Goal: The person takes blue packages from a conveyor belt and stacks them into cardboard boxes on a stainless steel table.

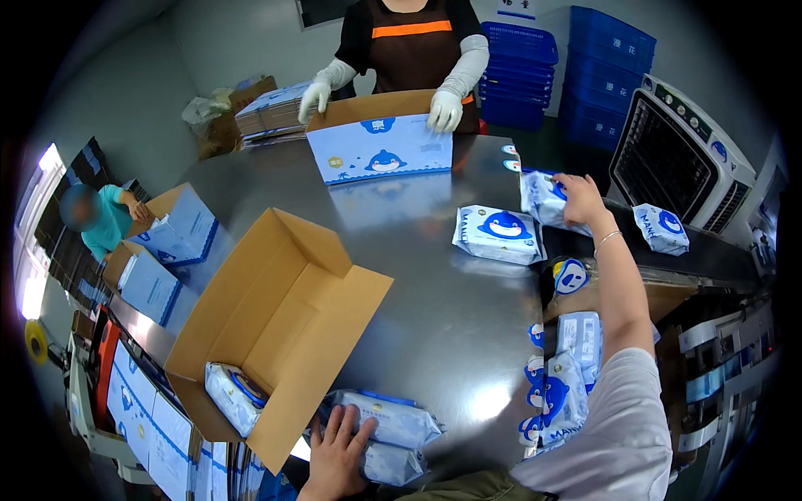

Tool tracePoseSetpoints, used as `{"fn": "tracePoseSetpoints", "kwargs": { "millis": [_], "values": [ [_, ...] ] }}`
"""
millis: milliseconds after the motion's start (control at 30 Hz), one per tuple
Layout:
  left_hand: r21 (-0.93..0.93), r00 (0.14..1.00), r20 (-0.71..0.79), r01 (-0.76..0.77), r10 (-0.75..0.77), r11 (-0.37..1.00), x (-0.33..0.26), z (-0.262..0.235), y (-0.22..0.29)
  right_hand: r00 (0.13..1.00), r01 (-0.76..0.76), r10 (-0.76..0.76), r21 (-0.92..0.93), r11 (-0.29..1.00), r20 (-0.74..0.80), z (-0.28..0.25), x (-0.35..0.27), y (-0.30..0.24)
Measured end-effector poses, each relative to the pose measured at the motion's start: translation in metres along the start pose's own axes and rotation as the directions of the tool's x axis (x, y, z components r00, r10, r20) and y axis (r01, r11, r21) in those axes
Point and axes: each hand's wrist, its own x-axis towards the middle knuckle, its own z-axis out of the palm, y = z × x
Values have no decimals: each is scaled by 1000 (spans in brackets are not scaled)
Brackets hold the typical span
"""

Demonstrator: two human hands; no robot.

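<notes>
Closest in, the worker's left hand [338, 455] lies spread over two pale blue packs [384, 420] set side by side at the near edge of the steel table [426, 317], fingers fanned across their tops rather than closed round them. Just beyond it, a large open carton [301, 351] sits tilted, its bare brown inside facing up; one wrapped pack [234, 399] lies in its near left end, the rest of the cardboard floor showing. Off the table's right side, more packs [564, 401] lie heaped below the edge.

Farther over, a plump white pack [501, 234] rests on the steel, glossy, with crimped ends and a cheerful blue whale across its face. Touching it, or nearly so, is a similar soft pack [541, 204] at the table's right edge, its end grasped by the right hand [579, 199]. Another sits alone on the dark belt [710, 255].

At the left, a second person reaches to two smaller cartons [177, 224], one with something pale inside. Across the table, a gloved co-worker [409, 50] steadies a blue whale-printed carton [380, 152], its contents hidden from here. Behind stand stacked blue baskets [518, 75].
</notes>
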Motion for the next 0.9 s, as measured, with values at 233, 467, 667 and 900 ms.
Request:
{"fn": "tracePoseSetpoints", "kwargs": {
  "millis": [233,467,667,900],
  "values": [
    [21,999,44,-18,17,1000,7,-7,-1,982,181,-156,270,946,-111,60,48,-74],
    [82,997,33,-77,74,994,-5,4,-14,887,462,-442,244,853,-132,41,-115,-183],
    [43,973,33,-229,228,972,-3,3,-20,882,468,-444,168,868,-160,35,-254,-220],
    [-48,953,-301,-51,35,998,-35,13,-5,834,104,-371,544,833,409,49,-104,-179]
  ]
}}
